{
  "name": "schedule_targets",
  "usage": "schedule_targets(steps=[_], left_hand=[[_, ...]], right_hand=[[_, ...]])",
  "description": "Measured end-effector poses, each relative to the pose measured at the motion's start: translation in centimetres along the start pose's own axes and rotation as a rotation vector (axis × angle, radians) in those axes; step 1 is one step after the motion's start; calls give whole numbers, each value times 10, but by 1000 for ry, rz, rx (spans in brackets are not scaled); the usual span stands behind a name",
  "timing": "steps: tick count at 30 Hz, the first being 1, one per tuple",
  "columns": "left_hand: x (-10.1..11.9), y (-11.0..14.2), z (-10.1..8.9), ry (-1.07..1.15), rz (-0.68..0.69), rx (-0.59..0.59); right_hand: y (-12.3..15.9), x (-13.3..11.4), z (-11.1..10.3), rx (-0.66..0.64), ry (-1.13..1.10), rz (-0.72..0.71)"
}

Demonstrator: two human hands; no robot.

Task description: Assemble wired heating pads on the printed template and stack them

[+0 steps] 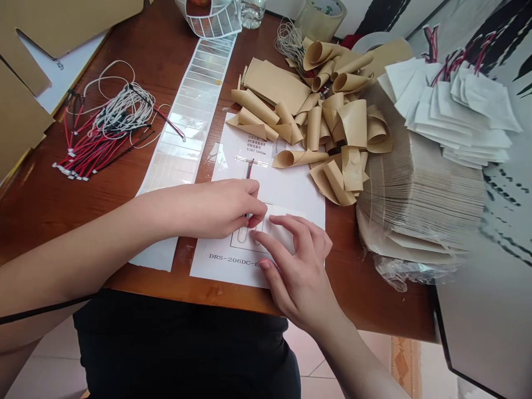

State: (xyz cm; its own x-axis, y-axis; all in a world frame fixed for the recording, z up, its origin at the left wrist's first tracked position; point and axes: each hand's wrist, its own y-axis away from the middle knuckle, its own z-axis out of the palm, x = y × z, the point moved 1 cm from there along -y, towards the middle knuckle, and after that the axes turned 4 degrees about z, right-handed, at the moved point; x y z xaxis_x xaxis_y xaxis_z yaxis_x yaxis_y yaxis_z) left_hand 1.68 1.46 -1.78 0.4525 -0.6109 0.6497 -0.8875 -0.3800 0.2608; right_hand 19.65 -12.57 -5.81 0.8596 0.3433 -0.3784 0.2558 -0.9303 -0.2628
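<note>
- Left hand [216, 209]: fingers pinch the wire [249, 170], running toward 12 o'clock.
- Right hand [305, 271], at its 4 o'clock: fingers spread, released.
- Wire looks light, limp; best gripped near its end.

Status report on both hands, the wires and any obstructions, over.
Left hand: fingers pinched at wires, hold unclear. Right hand: open, fingers spread low over sheet. Brown rolls overlap sheet's far part, clear of both hands.

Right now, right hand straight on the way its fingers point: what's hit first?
Probably the left hand, whose fingers sit just ahead of the right hand; relative height is unclear.
</note>
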Motion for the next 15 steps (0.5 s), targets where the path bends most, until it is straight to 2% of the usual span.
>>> schedule_targets(steps=[7,15], left_hand=[[1,-3,0,-45,-17,-7],[-7,-1,-7,34,56,0]], right_hand=[[0,0,0,26,20,34],[0,1,2,68,66,147]])
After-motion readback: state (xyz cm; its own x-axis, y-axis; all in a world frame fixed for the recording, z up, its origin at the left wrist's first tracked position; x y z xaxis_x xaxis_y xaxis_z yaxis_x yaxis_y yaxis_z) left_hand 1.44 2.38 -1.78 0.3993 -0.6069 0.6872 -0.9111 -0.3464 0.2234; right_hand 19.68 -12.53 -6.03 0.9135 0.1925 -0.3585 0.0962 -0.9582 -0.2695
